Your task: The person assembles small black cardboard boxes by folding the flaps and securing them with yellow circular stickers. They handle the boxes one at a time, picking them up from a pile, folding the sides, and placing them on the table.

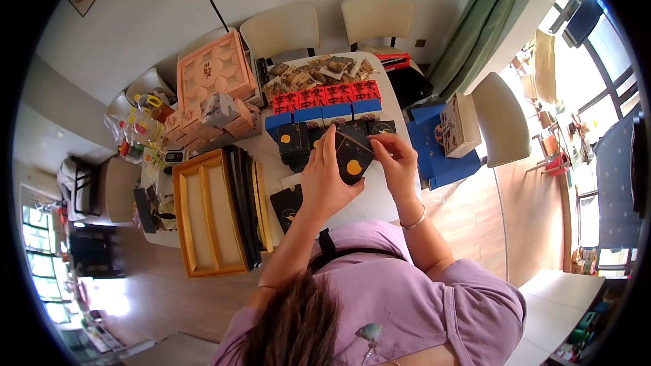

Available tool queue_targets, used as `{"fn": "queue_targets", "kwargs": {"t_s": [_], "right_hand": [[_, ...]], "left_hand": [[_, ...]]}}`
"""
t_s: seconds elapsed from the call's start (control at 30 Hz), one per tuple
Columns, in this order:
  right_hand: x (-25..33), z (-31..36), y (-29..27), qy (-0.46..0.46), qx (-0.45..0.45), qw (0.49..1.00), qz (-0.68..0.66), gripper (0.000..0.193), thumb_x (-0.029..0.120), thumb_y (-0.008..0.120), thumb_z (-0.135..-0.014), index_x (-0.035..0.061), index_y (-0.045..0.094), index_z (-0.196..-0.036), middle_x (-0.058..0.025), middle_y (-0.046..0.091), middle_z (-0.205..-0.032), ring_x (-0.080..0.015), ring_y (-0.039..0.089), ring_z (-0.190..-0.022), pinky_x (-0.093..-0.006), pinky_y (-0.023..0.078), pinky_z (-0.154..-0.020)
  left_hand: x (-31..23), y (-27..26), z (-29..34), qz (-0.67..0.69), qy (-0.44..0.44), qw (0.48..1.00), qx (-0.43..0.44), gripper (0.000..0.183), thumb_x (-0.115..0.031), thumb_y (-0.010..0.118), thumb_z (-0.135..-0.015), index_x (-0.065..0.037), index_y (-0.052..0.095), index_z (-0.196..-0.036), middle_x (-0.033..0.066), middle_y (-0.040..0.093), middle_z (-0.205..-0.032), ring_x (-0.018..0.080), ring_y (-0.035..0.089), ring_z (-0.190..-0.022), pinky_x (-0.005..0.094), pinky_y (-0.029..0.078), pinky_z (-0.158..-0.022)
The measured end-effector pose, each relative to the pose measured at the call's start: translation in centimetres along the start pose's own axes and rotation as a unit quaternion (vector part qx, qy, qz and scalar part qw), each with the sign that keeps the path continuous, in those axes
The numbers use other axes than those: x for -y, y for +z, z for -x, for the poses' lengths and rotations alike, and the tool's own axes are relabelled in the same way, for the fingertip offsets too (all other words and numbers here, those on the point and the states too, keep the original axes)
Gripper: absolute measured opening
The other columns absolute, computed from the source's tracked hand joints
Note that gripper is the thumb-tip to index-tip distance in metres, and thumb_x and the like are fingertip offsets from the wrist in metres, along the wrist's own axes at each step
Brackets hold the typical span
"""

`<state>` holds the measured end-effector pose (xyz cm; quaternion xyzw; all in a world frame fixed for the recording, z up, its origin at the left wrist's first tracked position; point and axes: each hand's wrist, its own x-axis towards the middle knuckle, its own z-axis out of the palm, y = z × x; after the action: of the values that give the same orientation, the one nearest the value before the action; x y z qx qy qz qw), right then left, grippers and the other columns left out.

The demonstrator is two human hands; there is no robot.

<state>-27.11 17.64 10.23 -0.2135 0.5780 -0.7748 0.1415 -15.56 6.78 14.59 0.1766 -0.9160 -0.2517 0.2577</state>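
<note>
A small black box (353, 156) with a yellow round moon and fine gold marks is held tilted over the table. My left hand (325, 179) grips it from the left, fingers along its upper edge and thumb near its lower end. At the upper right corner my right hand (396, 163) pinches with thumb and forefinger; whether a flap is between them is too small to tell. Just beyond stand similar black boxes (293, 141), some partly hidden by my hands. A flat black piece with cut edges (285, 207) lies beside my left wrist.
Behind the black boxes is a row of blue boxes with red tops (312, 99), then a heap of small packets (325, 71). To the left are a gold-rimmed tray (203, 211), pink boxes (217, 71) and plastic bottles (144, 125). Chairs (505, 118) surround the table.
</note>
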Motion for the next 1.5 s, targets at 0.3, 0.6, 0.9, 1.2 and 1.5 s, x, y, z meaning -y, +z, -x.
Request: {"fn": "queue_targets", "kwargs": {"t_s": [0.3,0.6,0.9,1.2,1.5], "right_hand": [[-0.1,0.0,-0.2,-0.024,0.02,0.999,0.012,0.009,-0.002,0.069,-0.086,-0.0018,0.067,-0.096,-0.0044,0.069,-0.095,-0.0086,0.064,-0.086,-0.0204,0.052,-0.072],[-0.6,0.1,-0.6,-0.01,0.045,0.999,-0.011,0.007,-0.002,0.071,-0.084,-0.0016,0.067,-0.089,-0.0065,0.069,-0.098,-0.0101,0.063,-0.089,-0.0229,0.052,-0.076],[0.0,1.1,0.1,-0.054,0.073,0.996,-0.003,0.016,-0.002,0.071,-0.084,-0.0002,0.067,-0.099,-0.0079,0.066,-0.112,-0.0137,0.063,-0.102,-0.0263,0.054,-0.084],[-1.2,2.9,1.5,-0.09,0.028,0.995,-0.019,0.022,-0.007,0.07,-0.082,-0.0011,0.064,-0.102,-0.0143,0.062,-0.125,-0.0187,0.061,-0.113,-0.0292,0.054,-0.089],[-0.2,0.8,-1.7,0.034,0.175,0.98,0.092,0.049,0.001,0.075,-0.08,0.0028,0.052,-0.124,-0.0138,0.062,-0.116,-0.0187,0.063,-0.104,-0.0287,0.054,-0.081]], "left_hand": [[0.2,-0.1,0.0,-0.017,0.026,0.999,0.01,0.108,-0.018,0.084,-0.055,-0.003,0.027,-0.145,0.0162,0.049,-0.133,0.0358,0.056,-0.112,0.0413,0.051,-0.089],[0.2,0.0,0.3,-0.036,0.047,0.998,0.009,0.11,-0.013,0.084,-0.054,-0.002,0.026,-0.146,0.0161,0.049,-0.134,0.0351,0.055,-0.113,0.0411,0.051,-0.09],[0.2,-0.1,0.3,-0.007,0.033,0.999,-0.009,0.094,-0.015,0.081,-0.056,-0.019,0.041,-0.141,0.0138,0.046,-0.137,0.0368,0.054,-0.117,0.0451,0.052,-0.088],[0.6,0.3,0.6,0.048,0.002,0.999,-0.02,0.078,-0.015,0.082,-0.054,-0.017,0.05,-0.126,0.0134,0.047,-0.136,0.0369,0.053,-0.12,0.0446,0.052,-0.089],[1.5,-0.6,0.4,-0.004,0.147,0.985,0.092,0.085,-0.011,0.082,-0.053,-0.018,0.046,-0.13,0.0063,0.043,-0.145,0.032,0.043,-0.132,0.0527,0.03,-0.11]]}}
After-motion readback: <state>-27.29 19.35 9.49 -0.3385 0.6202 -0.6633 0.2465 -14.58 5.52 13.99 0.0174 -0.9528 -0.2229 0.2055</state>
